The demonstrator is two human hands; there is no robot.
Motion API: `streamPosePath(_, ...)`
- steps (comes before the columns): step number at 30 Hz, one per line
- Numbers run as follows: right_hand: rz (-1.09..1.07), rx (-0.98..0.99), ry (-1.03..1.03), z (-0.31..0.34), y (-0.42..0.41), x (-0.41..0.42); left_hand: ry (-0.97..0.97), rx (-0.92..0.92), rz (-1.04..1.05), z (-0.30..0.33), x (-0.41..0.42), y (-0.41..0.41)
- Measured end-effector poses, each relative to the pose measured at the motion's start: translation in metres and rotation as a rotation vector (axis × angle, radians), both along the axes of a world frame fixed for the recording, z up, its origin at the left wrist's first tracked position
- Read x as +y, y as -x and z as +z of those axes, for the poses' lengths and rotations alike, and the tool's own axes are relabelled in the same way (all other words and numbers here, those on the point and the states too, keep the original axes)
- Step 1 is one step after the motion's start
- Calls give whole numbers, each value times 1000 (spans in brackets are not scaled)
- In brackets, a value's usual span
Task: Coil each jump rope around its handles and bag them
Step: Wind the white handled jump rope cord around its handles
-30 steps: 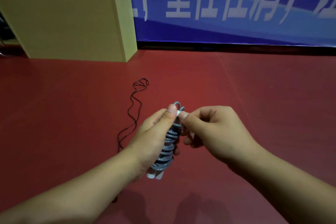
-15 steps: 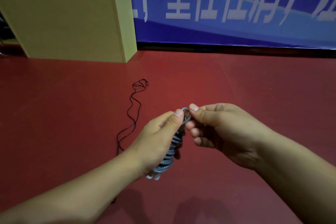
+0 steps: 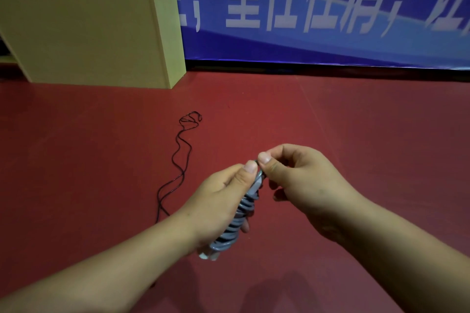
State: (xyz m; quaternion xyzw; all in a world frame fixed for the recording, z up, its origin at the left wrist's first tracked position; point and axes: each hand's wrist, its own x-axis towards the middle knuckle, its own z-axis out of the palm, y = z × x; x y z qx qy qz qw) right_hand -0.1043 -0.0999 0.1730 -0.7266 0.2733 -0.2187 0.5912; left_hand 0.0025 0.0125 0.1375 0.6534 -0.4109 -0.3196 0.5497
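Right hand had thumb and forefinger pinched together on the top loop of the grey jump rope, right up against the left thumb. Left hand was curled round the whole bundle, held up over the floor, grey cord coiled tight around the white handles poking out the bottom. A thin black rope lay loose on the red floor just left of the hands. Further back sat a yellowish box and a blue banner.
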Motion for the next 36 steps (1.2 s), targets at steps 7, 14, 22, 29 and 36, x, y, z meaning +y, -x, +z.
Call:
streamPosePath(7, -90, 97, 489, -6, -3, 4, 10, -67, 11, 0, 1, -4)
streamPosePath(14, -76, 55, 253, -8, -4, 5, -63, -272, 165, 3, 6, -9)
streamPosePath(22, -27, -38, -155, -4, -9, 6, -72, -412, 165, 2, 11, -18)
streamPosePath(29, 162, 111, -254, -4, -6, 4, -225, -854, 221, 3, 17, -28)
streamPosePath(36, 12, -54, 187, -15, -21, 5, -241, -343, 73, -2, 16, -29)
